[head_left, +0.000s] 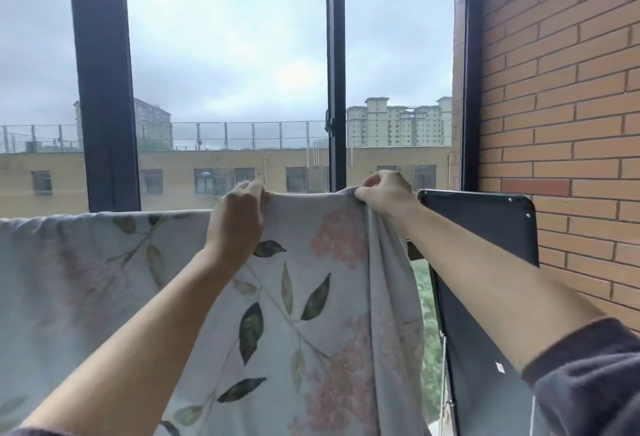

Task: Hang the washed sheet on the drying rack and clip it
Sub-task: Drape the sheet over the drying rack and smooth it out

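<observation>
A pale grey sheet (pixel 104 279) printed with pink flowers and green leaves hangs across the lower half of the head view, draped over a support that it hides. My left hand (pixel 239 217) grips the sheet's top fold near the middle, fingers curled over the edge. My right hand (pixel 384 193) pinches the top edge farther right, where the cloth bunches into folds and its right edge falls straight down. No clips are in sight.
A dark-framed window (pixel 336 89) stands behind the sheet, with buildings outside. A brick wall (pixel 561 106) closes the right side. A dark flat panel (pixel 485 224) with rounded corners stands between the sheet's right edge and the wall.
</observation>
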`<action>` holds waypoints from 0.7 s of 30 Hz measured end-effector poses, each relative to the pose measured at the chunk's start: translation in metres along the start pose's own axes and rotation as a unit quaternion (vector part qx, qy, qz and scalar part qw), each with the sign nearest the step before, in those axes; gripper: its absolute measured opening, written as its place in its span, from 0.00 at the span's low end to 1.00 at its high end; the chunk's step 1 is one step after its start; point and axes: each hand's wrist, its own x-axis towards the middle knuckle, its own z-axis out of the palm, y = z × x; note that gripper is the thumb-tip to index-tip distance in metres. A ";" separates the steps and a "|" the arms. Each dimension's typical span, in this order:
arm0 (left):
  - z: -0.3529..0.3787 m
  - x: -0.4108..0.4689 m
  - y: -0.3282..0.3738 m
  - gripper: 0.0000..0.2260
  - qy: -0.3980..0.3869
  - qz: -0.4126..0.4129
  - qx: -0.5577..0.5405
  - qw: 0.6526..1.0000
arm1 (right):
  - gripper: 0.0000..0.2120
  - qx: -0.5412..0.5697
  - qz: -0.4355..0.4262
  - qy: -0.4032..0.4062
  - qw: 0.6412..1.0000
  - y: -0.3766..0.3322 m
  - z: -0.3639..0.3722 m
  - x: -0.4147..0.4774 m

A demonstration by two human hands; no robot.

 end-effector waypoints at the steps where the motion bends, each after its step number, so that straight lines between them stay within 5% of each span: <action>1: -0.003 0.002 -0.005 0.08 0.011 -0.010 -0.007 1.000 | 0.09 0.030 0.003 0.005 1.000 -0.005 0.001 0.002; 11: -0.052 0.001 -0.072 0.11 0.080 -0.087 0.037 0.992 | 0.08 0.140 -0.091 -0.056 0.984 -0.073 0.060 -0.004; 21: -0.117 -0.011 -0.145 0.10 0.013 -0.196 0.172 0.965 | 0.04 0.186 -0.116 -0.138 0.966 -0.135 0.128 -0.044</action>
